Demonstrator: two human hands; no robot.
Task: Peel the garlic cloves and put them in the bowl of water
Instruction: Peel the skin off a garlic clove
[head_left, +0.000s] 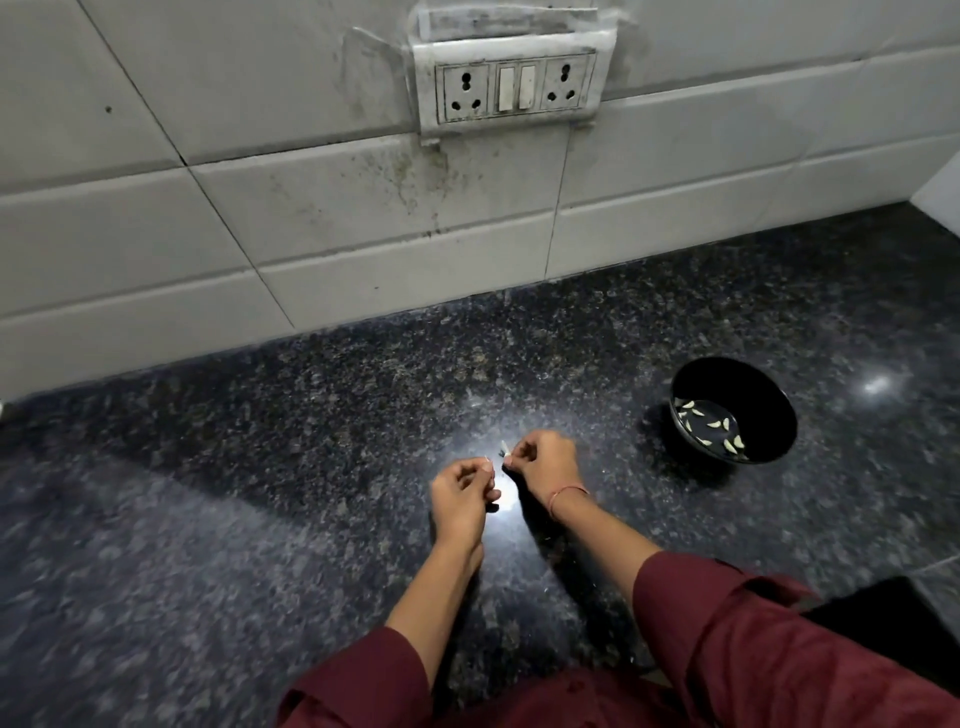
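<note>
Glazed white tiles (156, 234), long rectangles with dark grout and brown stains, back a polished counter (208, 519) of black granite flecked with grey. It carries one bright glare patch under the hands. At 12 o'clock from the hands, one grimy plate (511, 88) on the wall holds two round-pin sockets and two rocker switches, with clear film wrapped over it. Two maroon cloth sleeves come in from 6 o'clock, the left (358, 686) and the right (727, 639). The left hand (462, 493) hangs over the glare with fingers curled, thumb and forefinger pinching a thin pale sliver (487, 459). Just beside it, at its 2 o'clock, the right hand (545, 462) is curled the same way and pinches a small piece (505, 453), pale with a darker tip. Whether either scrap is clove or skin is too small to tell; the two are close but apart. One thin red thread (569, 491) circles the right wrist. Between 2 and 3 o'clock of the right hand, well apart, stands one round, glossy black bowl (774, 415) with shallow water (701, 415). In it lie about seven peeled cloves (716, 424), cream-white and crescent-shaped, mostly along the water's edge. At 4 o'clock, near the frame's right edge, lies one flat matt black slab (893, 629), only partly in view.
</note>
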